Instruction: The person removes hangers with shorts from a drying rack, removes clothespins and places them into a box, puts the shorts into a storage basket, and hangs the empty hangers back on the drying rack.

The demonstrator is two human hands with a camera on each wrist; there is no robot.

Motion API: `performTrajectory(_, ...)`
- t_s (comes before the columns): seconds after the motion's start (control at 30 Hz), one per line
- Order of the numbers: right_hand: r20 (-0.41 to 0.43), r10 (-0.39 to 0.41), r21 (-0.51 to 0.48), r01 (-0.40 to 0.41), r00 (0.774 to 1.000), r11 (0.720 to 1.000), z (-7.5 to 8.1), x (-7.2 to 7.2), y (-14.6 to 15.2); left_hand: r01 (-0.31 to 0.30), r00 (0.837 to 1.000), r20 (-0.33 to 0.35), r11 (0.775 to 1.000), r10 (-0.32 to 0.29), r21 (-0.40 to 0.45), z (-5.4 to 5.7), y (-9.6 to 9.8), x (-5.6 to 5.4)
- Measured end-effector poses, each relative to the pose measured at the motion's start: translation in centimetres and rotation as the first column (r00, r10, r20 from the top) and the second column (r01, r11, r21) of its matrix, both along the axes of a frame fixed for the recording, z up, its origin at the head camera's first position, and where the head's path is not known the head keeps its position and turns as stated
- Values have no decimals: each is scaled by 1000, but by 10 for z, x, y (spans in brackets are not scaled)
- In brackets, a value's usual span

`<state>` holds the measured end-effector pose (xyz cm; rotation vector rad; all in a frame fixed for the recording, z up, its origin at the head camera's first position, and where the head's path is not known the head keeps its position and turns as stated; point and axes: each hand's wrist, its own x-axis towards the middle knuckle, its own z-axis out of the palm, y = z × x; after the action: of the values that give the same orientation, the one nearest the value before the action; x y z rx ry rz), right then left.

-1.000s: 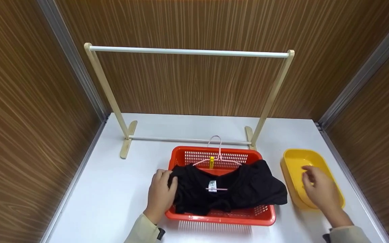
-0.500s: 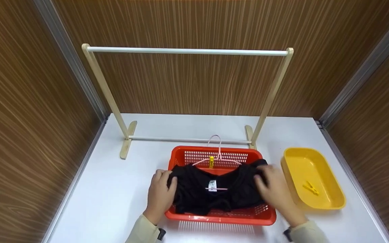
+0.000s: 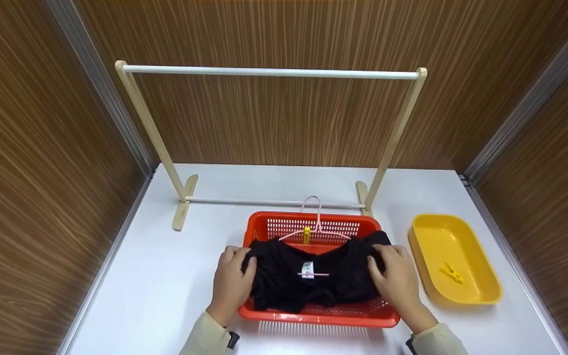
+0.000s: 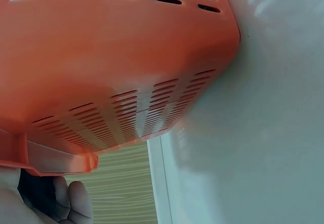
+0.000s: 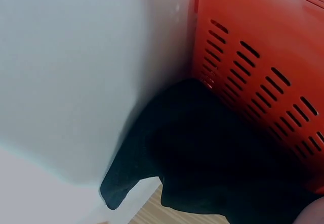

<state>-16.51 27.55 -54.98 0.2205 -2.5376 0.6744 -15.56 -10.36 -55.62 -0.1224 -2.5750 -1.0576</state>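
Note:
A black short-sleeved shirt (image 3: 343,283) lies across the top of the red basket (image 3: 313,319), a white label showing at its neck. Inside it is a pink hanger (image 3: 319,217), hook upward, with a yellow clothespin (image 3: 306,235) on its bar. My left hand (image 3: 230,283) grips the shirt's left shoulder, thumb toward me. At the opposite shoulder my right hand (image 3: 400,278) pinches the cloth between thumb and fingers. In the right wrist view a sleeve of the black shirt (image 5: 202,153) hangs outside the basket wall. Only part of the left hand (image 4: 76,204) shows in the left wrist view.
Behind the basket stands a rack with a white top rail (image 3: 269,72) and wooden legs. To the right sits a yellow tray (image 3: 483,268) holding a yellow clothespin (image 3: 451,272). Wood-grain walls enclose the white table (image 3: 175,276) at the back and both sides.
My right hand has moved left from over the yellow tray to the shirt's right shoulder and taken hold of it, uncovering the clothespin in the tray. My left hand keeps its grip.

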Motion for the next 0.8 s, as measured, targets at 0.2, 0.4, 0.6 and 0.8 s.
performTrajectory(0.2,3,-13,-10,13,1000,1000,-1,1,0,0,996,-87,992,-10,-124,-1,0,-2)
performTrajectory(0.4,45,-7,-29,9,999,1000,1,2,-1,59,991,-101,972,-83,-226,5,-1,-3)
performTrajectory(0.6,44,-8,-40,9,999,999,3,2,-1,131,991,47,987,-127,-96,18,-2,-6)
performTrajectory(0.8,52,-16,-46,18,999,999,4,2,0,143,990,48,963,-136,-227,15,2,-8)
